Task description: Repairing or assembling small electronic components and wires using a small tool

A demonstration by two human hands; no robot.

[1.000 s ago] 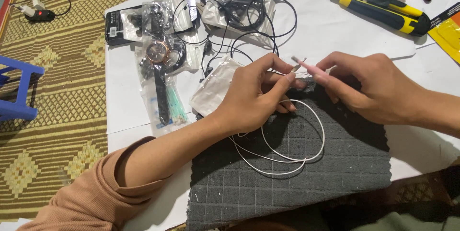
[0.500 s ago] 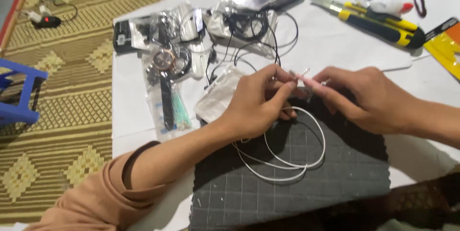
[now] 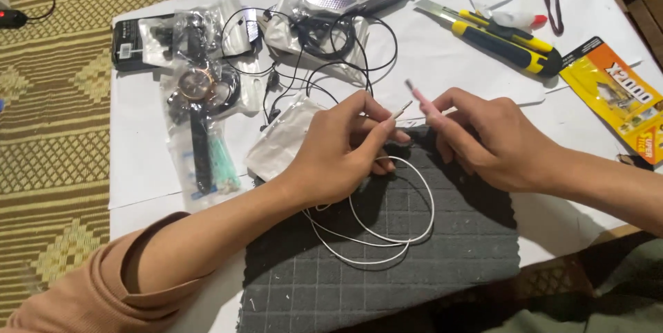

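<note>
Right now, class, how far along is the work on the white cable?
Done: the white cable lies looped on the dark mat, and tools like the yellow knife are laid out. In hand: the left hand pinches the cable's tip; the right hand holds a pinkish piece beside it. Left: the two ends sit apart, not joined.

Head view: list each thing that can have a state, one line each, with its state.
Left hand: pinching the end of the white cable.
Right hand: holding a thin pink tool, tip raised.
White cable: coiled loosely on the grey mat.
Black wires: tangled, loose on the white sheet.
Utility knife: lying flat, blade out.
Wristwatch: sealed in a clear bag.
Yellow packet: lying flat.
</note>
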